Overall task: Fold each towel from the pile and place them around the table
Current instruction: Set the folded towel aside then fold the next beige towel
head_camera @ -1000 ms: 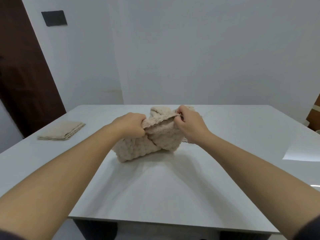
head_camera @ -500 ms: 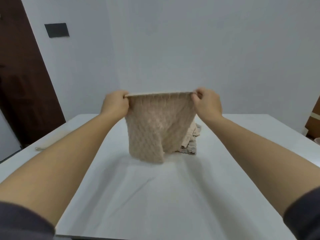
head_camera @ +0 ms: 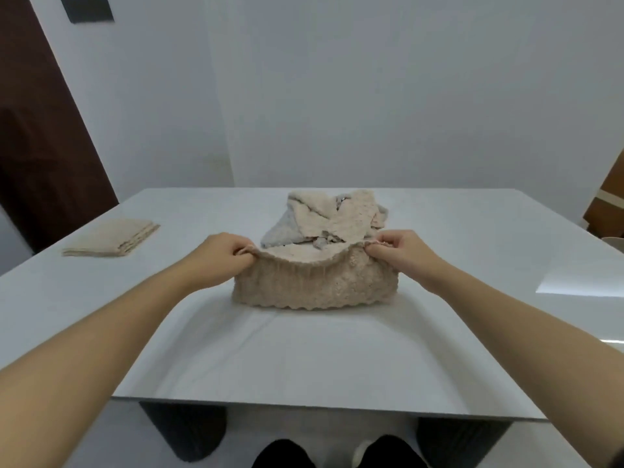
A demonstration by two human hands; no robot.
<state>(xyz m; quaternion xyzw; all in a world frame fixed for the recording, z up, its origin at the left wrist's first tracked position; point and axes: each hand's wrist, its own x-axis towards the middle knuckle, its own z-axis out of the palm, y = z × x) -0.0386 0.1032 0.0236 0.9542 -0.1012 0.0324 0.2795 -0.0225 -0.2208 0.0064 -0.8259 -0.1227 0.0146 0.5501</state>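
At mid-desk, left hand and right hand fingers pinch the beige towel's top corners; its scalloped lower edge rests on bare surface before the pile.

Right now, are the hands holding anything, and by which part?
Yes: both hold one beige towel by its upper edge, the left hand pinching the left corner and the right hand the right corner, while its lower part rests on the table.

both hands forward, fingers pinched
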